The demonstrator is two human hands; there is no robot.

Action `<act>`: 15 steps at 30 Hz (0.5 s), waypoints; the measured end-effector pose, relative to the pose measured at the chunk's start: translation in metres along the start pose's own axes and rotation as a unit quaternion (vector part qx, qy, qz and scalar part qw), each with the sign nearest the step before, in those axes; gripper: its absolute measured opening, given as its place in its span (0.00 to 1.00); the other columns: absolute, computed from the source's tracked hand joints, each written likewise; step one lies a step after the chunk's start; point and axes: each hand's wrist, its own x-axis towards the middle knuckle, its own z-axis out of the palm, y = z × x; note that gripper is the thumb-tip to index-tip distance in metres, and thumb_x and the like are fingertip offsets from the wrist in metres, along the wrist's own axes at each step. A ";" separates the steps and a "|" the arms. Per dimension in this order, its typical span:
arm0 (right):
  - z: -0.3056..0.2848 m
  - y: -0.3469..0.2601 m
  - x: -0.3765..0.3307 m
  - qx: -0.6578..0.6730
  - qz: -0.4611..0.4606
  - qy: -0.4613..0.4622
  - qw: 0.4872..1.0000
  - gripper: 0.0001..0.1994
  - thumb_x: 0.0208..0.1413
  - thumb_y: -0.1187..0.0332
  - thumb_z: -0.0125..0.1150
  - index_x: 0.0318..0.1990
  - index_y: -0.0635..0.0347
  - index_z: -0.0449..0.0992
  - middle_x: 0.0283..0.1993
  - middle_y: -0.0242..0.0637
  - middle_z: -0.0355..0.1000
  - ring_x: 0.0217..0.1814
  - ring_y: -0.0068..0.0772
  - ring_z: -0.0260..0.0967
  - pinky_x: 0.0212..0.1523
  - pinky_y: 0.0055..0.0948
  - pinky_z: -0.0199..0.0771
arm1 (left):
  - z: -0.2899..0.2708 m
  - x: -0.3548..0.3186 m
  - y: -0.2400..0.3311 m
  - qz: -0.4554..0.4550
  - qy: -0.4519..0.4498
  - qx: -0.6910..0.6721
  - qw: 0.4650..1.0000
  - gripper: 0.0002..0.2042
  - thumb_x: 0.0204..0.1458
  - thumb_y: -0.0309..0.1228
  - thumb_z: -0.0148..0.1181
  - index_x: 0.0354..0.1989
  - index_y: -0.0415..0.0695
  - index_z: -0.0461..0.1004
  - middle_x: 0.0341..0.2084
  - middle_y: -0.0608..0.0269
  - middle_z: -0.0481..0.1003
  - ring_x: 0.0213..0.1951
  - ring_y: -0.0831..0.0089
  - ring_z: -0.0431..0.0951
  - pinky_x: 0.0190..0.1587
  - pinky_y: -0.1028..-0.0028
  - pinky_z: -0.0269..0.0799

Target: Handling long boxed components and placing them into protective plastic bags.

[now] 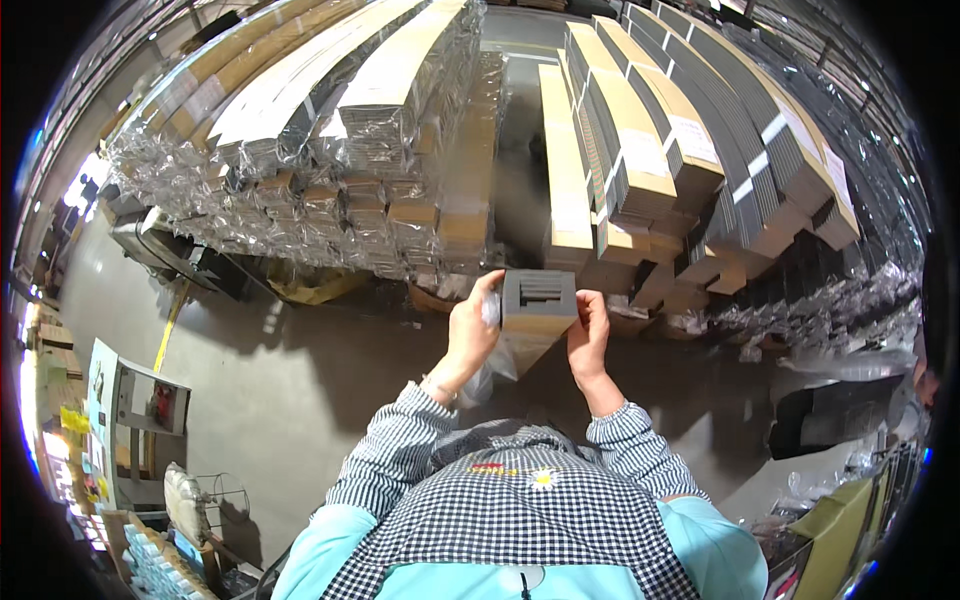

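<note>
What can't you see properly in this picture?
Head view:
- Lower part of the long cardboard box: it runs down behind the left hand, the right hand and the person's chest.
- Grey foam insert in its end: slots too small to count.
- Wrapped bundles: shiny film blurs what's inside.
- Shelf stand: bent and tiny near the rim.

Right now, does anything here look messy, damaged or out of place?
Mostly tidy. Loose clear plastic wrap lies crumpled on the floor by the right stack of long boxes. The box held between the left hand and right hand looks undamaged.
</note>
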 end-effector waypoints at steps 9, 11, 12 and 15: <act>-0.015 0.033 -0.049 -0.084 0.124 0.003 0.989 0.04 0.61 0.80 0.54 0.38 0.59 0.71 0.27 0.27 0.70 0.28 0.16 0.66 0.31 0.21 0.67 | 0.012 -0.060 -0.068 -0.070 -0.079 0.073 0.992 0.26 0.49 0.20 0.57 0.60 0.48 0.69 0.40 0.45 0.79 0.43 0.48 0.80 0.44 0.61 0.75; -0.019 0.057 -0.065 -0.224 0.048 0.003 0.973 0.05 0.59 0.81 0.55 0.38 0.60 0.71 0.27 0.31 0.71 0.28 0.18 0.69 0.33 0.24 0.69 | 0.006 -0.060 -0.053 -0.067 -0.110 0.071 0.989 0.25 0.49 0.20 0.57 0.59 0.48 0.69 0.40 0.45 0.79 0.43 0.47 0.81 0.44 0.61 0.75; -0.026 0.073 -0.073 -0.226 0.050 0.012 0.973 0.05 0.59 0.81 0.55 0.38 0.60 0.71 0.27 0.31 0.71 0.28 0.18 0.69 0.33 0.24 0.69 | 0.003 -0.057 -0.045 -0.062 -0.132 0.066 0.987 0.25 0.50 0.20 0.57 0.59 0.48 0.69 0.40 0.45 0.79 0.42 0.47 0.81 0.44 0.61 0.76; -0.036 0.073 -0.087 -0.215 0.117 -0.004 0.970 0.05 0.58 0.82 0.56 0.37 0.61 0.71 0.28 0.29 0.71 0.29 0.18 0.69 0.33 0.22 0.69 | 0.008 -0.076 -0.046 -0.018 -0.111 0.006 0.994 0.22 0.52 0.21 0.55 0.57 0.48 0.70 0.38 0.48 0.80 0.38 0.49 0.81 0.42 0.62 0.76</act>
